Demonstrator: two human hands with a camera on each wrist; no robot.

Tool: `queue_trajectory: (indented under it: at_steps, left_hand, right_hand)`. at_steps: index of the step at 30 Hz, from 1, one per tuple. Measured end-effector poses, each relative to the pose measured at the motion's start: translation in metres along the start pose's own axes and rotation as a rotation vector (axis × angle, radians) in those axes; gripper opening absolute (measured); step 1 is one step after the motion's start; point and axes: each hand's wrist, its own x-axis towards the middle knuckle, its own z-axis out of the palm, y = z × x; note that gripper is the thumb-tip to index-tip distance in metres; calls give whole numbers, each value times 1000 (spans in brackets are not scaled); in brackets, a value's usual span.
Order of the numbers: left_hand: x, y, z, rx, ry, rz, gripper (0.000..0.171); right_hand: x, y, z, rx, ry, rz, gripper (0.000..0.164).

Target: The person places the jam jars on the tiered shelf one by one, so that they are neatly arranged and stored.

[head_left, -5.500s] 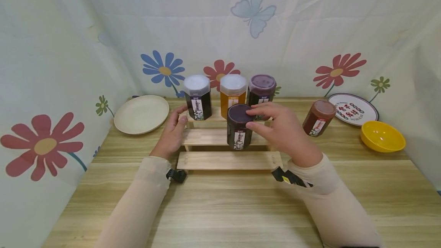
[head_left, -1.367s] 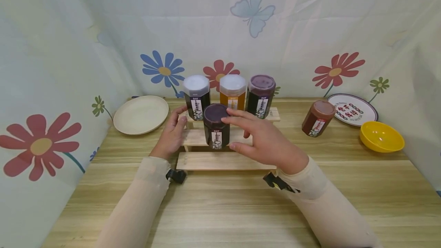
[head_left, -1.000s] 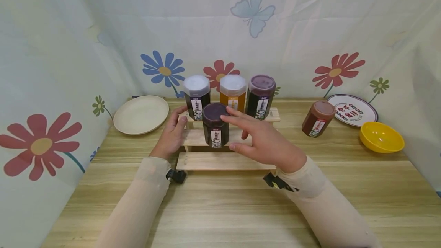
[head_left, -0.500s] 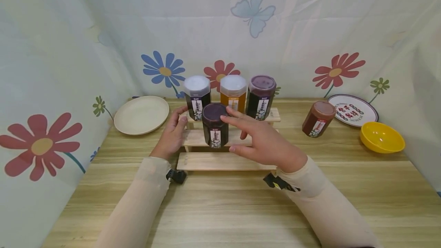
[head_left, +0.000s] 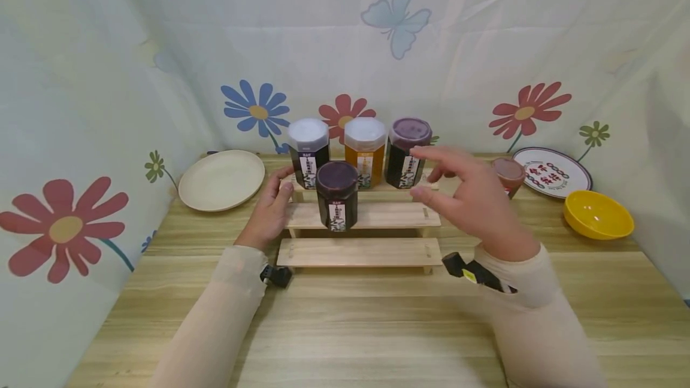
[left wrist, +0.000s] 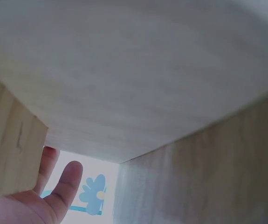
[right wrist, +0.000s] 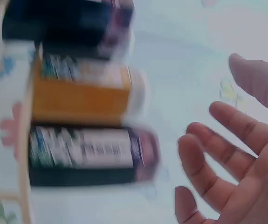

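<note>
My left hand [head_left: 269, 205] holds the left end of the three-tier wooden rack [head_left: 358, 251], thumb in front; in the left wrist view some of its fingers [left wrist: 68, 186] show past a wooden panel [left wrist: 15, 140]. A dark jar [head_left: 337, 196] with a purple lid stands upright on the middle tier, toward the left. On the top tier are a white-lidded dark jar [head_left: 309, 154], an amber jar [head_left: 365, 151] and a purple-lidded dark jar [head_left: 405, 163]. My right hand [head_left: 474, 196] is empty, fingers spread and loosely bent, in front of the rack's right end.
A reddish-brown jar [head_left: 508, 171], partly hidden behind my right hand, stands on the table at the right. Beyond it are a patterned white plate [head_left: 550, 163] and a yellow bowl [head_left: 598, 214]. A cream plate [head_left: 221, 179] lies at the left. A flowered cloth hangs behind.
The dark jar moved left along the middle tier under my right hand. My right hand has since let go of it and drawn away to the right. My left hand stayed put.
</note>
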Motion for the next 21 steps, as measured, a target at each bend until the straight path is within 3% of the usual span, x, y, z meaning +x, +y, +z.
queue_trajectory:
  at_steps: [3, 10, 15, 21]
  left_hand:
    - [-1, 1, 0, 6, 2, -11, 47]
    - [0, 0, 0, 9, 9, -10, 47]
    - [0, 0, -1, 4, 6, -7, 47]
    - [0, -1, 0, -4, 4, -7, 47]
  right_hand:
    - [1, 9, -18, -43, 7, 126, 55]
    - [2, 39, -52, -100, -126, 437, 69]
    - [3, 64, -63, -122, -166, 582, 85]
    - [0, 92, -66, -107, -120, 723, 91]
